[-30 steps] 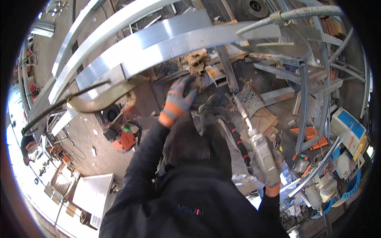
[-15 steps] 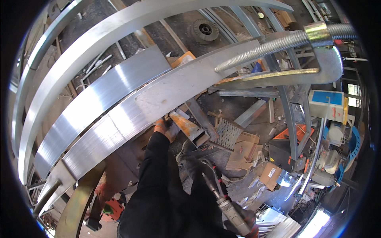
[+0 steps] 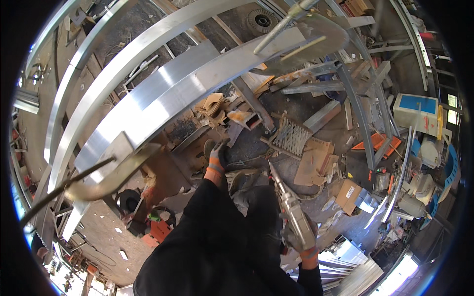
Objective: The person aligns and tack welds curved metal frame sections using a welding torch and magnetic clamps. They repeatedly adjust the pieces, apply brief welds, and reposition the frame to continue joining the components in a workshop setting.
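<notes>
My left hand (image 3: 217,157), in a grey glove with an orange cuff, reaches out over the floor just below the curved metal piece. Its fingers look stretched out, and I see nothing held in them. My right hand (image 3: 295,236), gloved the same way, is wrapped round a silver long-bodied hand tool (image 3: 295,217) with a narrow tapered tip pointing forward. A broad, shiny curved metal piece (image 3: 173,106) crosses in front of me. A clamp's threaded rod (image 3: 284,27) meets its right end, and another clamp (image 3: 111,182) sits at its left end.
More curved metal bars (image 3: 94,93) stand beyond the bright piece. A rusty square tube (image 3: 245,119), a metal mesh (image 3: 291,135) and flattened cardboard (image 3: 315,162) lie on the floor. To the right stand steel frame legs (image 3: 356,116) and a pale box with a blue top (image 3: 415,111).
My left hand has drawn back from the curved metal's lower edge. My right hand and the silver tool have come higher into view. The whole view has shifted.
</notes>
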The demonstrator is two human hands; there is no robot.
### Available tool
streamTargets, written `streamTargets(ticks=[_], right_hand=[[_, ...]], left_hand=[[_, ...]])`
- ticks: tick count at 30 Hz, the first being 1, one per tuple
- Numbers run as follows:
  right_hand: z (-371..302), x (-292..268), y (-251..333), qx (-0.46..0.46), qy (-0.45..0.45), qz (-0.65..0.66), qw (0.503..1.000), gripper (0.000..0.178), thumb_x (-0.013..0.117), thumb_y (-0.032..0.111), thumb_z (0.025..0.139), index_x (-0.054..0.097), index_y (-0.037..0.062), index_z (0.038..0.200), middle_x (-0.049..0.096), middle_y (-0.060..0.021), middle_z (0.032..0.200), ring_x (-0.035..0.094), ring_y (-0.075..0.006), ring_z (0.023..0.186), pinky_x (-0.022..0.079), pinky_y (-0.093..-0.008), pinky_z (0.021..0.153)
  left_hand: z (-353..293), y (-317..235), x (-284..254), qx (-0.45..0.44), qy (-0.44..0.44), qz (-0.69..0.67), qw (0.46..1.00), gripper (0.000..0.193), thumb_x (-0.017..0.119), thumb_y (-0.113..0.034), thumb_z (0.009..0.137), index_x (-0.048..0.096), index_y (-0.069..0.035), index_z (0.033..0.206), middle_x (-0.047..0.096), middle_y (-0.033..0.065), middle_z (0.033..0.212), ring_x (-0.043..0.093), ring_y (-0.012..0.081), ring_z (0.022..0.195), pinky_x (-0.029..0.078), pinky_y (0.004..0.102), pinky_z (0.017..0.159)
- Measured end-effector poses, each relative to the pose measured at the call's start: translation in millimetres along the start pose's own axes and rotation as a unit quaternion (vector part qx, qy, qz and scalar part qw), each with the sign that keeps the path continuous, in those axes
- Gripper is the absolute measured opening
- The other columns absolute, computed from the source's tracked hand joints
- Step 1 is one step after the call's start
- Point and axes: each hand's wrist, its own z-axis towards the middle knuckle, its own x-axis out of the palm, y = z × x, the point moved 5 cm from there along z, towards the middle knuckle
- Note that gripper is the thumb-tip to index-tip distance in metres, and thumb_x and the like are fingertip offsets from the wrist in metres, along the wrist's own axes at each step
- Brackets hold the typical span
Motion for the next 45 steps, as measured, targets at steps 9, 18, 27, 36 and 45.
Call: streamTargets(ticks=[9, 18, 27, 36, 45], right_hand=[[1.4, -34.3, -54.7, -0.206, 0.060, -0.070, 0.974, 0.063, 0.081, 0.030, 0.107, 0.059, 0.0074, 0.162, 0.076, -0.0109, 0.151, 0.074, -0.0298, 0.134, 0.062, -0.0465, 0.107], [-54.1, -112.0, -142.0, -0.439, -0.054, -0.453, 0.774, 0.041, 0.090, 0.034, 0.100, 0.081, 0.0086, 0.130, 0.084, -0.0120, 0.118, 0.078, -0.0327, 0.104, 0.061, -0.0470, 0.088], [-101.1, -126.6, -146.7, -0.301, -0.013, -0.182, 0.936, 0.061, 0.090, 0.020, 0.092, 0.071, 0.0055, 0.148, 0.079, -0.0185, 0.136, 0.077, -0.0378, 0.122, 0.061, -0.0476, 0.104], [-131.8, -53.8, -95.2, -0.404, -0.061, -0.360, 0.839, 0.077, 0.089, 0.022, 0.093, 0.059, 0.0010, 0.161, 0.072, -0.0210, 0.152, 0.071, -0.0400, 0.138, 0.053, -0.0506, 0.118], [-103.4, -25.3, -78.7, -0.363, -0.103, -0.321, 0.868, 0.075, 0.093, 0.032, 0.090, 0.066, 0.0031, 0.154, 0.076, -0.0201, 0.142, 0.076, -0.0394, 0.126, 0.062, -0.0485, 0.105]], left_hand=[[-292.4, 98.3, 136.3, 0.044, 0.169, 0.270, 0.947, 0.035, 0.071, -0.016, 0.115, 0.074, -0.001, 0.146, 0.082, 0.0048, 0.130, 0.072, 0.0130, 0.113, 0.059, 0.0313, 0.098], [-458.2, 201.2, 222.2, 0.191, 0.324, 0.633, 0.676, 0.047, 0.078, -0.014, 0.104, 0.068, -0.001, 0.149, 0.076, 0.0228, 0.131, 0.073, 0.0397, 0.123, 0.057, 0.0458, 0.107], [-428.4, 218.6, 179.0, -0.099, 0.310, 0.385, 0.864, 0.042, 0.073, -0.027, 0.115, 0.071, -0.003, 0.149, 0.077, 0.0115, 0.138, 0.074, 0.0234, 0.122, 0.058, 0.0390, 0.109], [-219.8, 212.4, 161.7, -0.214, 0.131, -0.007, 0.968, 0.026, 0.061, -0.028, 0.119, 0.079, -0.010, 0.126, 0.080, 0.0077, 0.104, 0.076, 0.0278, 0.102, 0.062, 0.0389, 0.092], [-184.6, 112.7, 215.3, -0.192, 0.123, 0.059, 0.972, 0.024, 0.067, -0.035, 0.117, 0.073, -0.015, 0.104, 0.071, 0.0039, 0.087, 0.065, 0.0202, 0.069, 0.051, 0.0371, 0.062]])
